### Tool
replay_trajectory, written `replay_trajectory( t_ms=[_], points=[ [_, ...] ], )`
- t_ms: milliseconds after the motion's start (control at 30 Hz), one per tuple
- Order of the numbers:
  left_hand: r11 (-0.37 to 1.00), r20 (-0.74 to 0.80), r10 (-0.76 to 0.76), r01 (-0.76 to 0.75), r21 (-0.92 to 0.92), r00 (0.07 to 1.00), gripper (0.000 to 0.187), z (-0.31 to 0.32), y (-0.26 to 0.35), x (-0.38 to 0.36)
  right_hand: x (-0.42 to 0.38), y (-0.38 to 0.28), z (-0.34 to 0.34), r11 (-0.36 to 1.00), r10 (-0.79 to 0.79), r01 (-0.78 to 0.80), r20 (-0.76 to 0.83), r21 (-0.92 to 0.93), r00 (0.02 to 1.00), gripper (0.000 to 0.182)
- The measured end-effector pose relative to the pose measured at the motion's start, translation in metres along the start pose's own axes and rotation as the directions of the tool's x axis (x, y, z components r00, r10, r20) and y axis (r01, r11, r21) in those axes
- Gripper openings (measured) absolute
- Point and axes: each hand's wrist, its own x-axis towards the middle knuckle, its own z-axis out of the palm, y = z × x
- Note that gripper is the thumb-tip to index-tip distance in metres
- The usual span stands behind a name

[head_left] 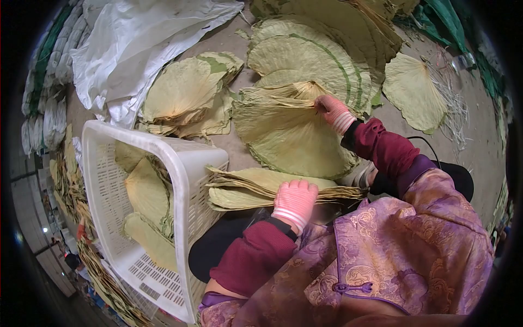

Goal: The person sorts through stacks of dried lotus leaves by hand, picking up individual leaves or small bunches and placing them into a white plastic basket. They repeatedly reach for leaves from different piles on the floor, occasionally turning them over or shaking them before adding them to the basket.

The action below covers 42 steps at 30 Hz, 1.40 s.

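My left hand (296, 203), in a pink striped glove, is closed over a stack of folded dried leaves (245, 188) lying across my lap. Its fingertips are curled out of sight against the stack. In front, my right hand (333, 113), gloved the same way, pinches the edge of a large dried leaf (291, 133) near its gathered centre. That leaf looks like a lotus leaf, pale green and partly folded, and lies against a pile of broad round leaves (305, 57).
A white plastic basket (188, 158) lies on its side at left with folded leaves inside. Another leaf pile (182, 90) sits behind it, beside white sheeting (141, 41). At right are a single leaf (414, 92) and loose white strings (452, 103). Another person (73, 261) shows far left.
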Motion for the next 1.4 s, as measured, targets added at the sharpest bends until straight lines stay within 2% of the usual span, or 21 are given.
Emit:
replay_trajectory(
  t_ms=[100, 333, 400, 433, 500, 600, 633, 700, 733, 767, 800, 867, 900, 933, 967, 1033, 1100, 1167, 1200, 1233, 1400],
  points=[
    [1.000, 0.024, 0.002, -0.002, -0.001, 1.000, 0.015, -0.002, 0.000, 0.002, -0.005, 0.001, -0.001, 0.989, 0.075, -0.075, 0.004, 0.131, 0.997, 0.018],
    [0.997, -0.022, -0.002, 0.001, -0.075, 1.000, 0.018, -0.008, -0.015, 0.000, -0.006, 0.010, -0.003, 0.993, 0.077, -0.075, -0.013, 0.086, 0.997, 0.013],
    [0.991, -0.045, -0.053, 0.047, -0.123, 0.998, 0.026, -0.018, -0.024, -0.001, -0.010, 0.002, -0.013, 0.944, -0.244, 0.182, -0.209, -0.277, 0.947, 0.013],
    [0.992, -0.048, -0.052, 0.046, -0.121, 0.997, 0.026, -0.023, -0.028, -0.002, -0.011, 0.003, -0.014, 0.943, -0.246, 0.183, -0.212, -0.278, 0.946, 0.013],
    [0.988, -0.125, -0.139, 0.130, -0.079, 0.982, 0.036, -0.036, -0.038, -0.007, -0.015, 0.013, -0.016, 0.990, 0.144, -0.143, 0.080, -0.014, 0.986, 0.018],
    [0.922, -0.548, -0.337, 0.151, -0.356, 0.765, 0.038, -0.071, -0.059, -0.026, -0.030, 0.021, -0.020, 0.970, 0.183, -0.183, 0.014, 0.159, 0.983, 0.024],
    [0.878, -0.626, -0.428, 0.135, -0.460, 0.652, 0.037, -0.078, -0.066, -0.030, -0.037, 0.024, -0.017, 0.746, 0.312, -0.347, 0.161, 0.568, 0.936, 0.028],
    [0.735, -0.679, -0.636, 0.020, -0.678, 0.367, 0.035, -0.088, -0.080, -0.030, -0.044, 0.015, -0.020, 0.883, 0.323, -0.386, 0.252, 0.268, 0.912, 0.025],
    [0.643, -0.639, -0.728, -0.074, -0.762, 0.249, 0.032, -0.092, -0.073, -0.028, -0.053, 0.014, -0.006, 0.898, 0.159, -0.229, 0.207, 0.375, 0.965, 0.025],
    [0.644, -0.639, -0.727, -0.074, -0.762, 0.251, 0.032, -0.099, -0.071, -0.027, -0.061, -0.018, -0.010, 0.912, 0.182, -0.294, 0.359, 0.286, 0.915, 0.029],
    [0.667, -0.663, -0.712, -0.071, -0.742, 0.231, 0.032, -0.104, -0.070, -0.027, -0.077, -0.037, 0.004, 0.820, 0.033, -0.258, 0.408, 0.511, 0.912, 0.032],
    [0.756, -0.775, -0.616, -0.168, -0.632, 0.142, 0.038, -0.082, -0.083, -0.020, -0.104, -0.107, 0.004, 0.958, -0.212, 0.055, 0.567, 0.282, 0.796, 0.036],
    [0.883, -0.851, -0.470, 0.106, -0.458, 0.233, 0.039, -0.080, -0.080, -0.017, -0.121, -0.115, 0.020, 0.930, -0.338, 0.155, 0.606, 0.333, 0.720, 0.037],
    [0.942, -0.875, -0.334, 0.096, -0.321, 0.350, 0.041, -0.078, -0.080, -0.011, -0.130, -0.128, 0.025, 0.825, -0.553, 0.339, 0.525, 0.451, 0.647, 0.040],
    [0.981, -0.867, -0.192, 0.070, -0.180, 0.460, 0.042, -0.074, -0.080, -0.006, -0.141, -0.133, 0.032, 0.789, -0.607, 0.405, 0.487, 0.461, 0.628, 0.040],
    [0.985, -0.649, -0.172, 0.136, -0.106, 0.741, 0.044, -0.057, -0.062, 0.003, -0.133, -0.168, 0.006, 0.791, -0.612, 0.530, 0.422, 0.306, 0.669, 0.036],
    [0.952, -0.137, -0.265, 0.237, -0.191, 0.954, 0.043, -0.054, -0.050, 0.018, -0.114, -0.185, -0.022, 0.879, -0.476, 0.453, 0.343, 0.151, 0.810, 0.033],
    [0.929, -0.045, -0.303, 0.285, -0.237, 0.952, 0.044, -0.044, -0.048, 0.019, -0.108, -0.180, -0.030, 0.883, -0.468, 0.449, 0.241, 0.135, 0.850, 0.027],
    [0.900, 0.050, -0.334, 0.335, -0.278, 0.941, 0.046, -0.042, -0.047, 0.019, -0.112, -0.169, -0.021, 0.932, -0.359, 0.338, 0.216, 0.129, 0.908, 0.025],
    [0.901, 0.050, -0.334, 0.334, -0.276, 0.941, 0.046, -0.042, -0.047, 0.019, -0.117, -0.160, -0.012, 0.967, -0.242, 0.221, 0.191, 0.127, 0.951, 0.024],
    [0.865, 0.020, -0.282, 0.263, -0.428, 0.959, 0.052, -0.029, -0.055, 0.019, -0.110, -0.171, -0.026, 0.982, -0.187, 0.189, 0.179, 0.006, 0.966, 0.020]
  ],
)
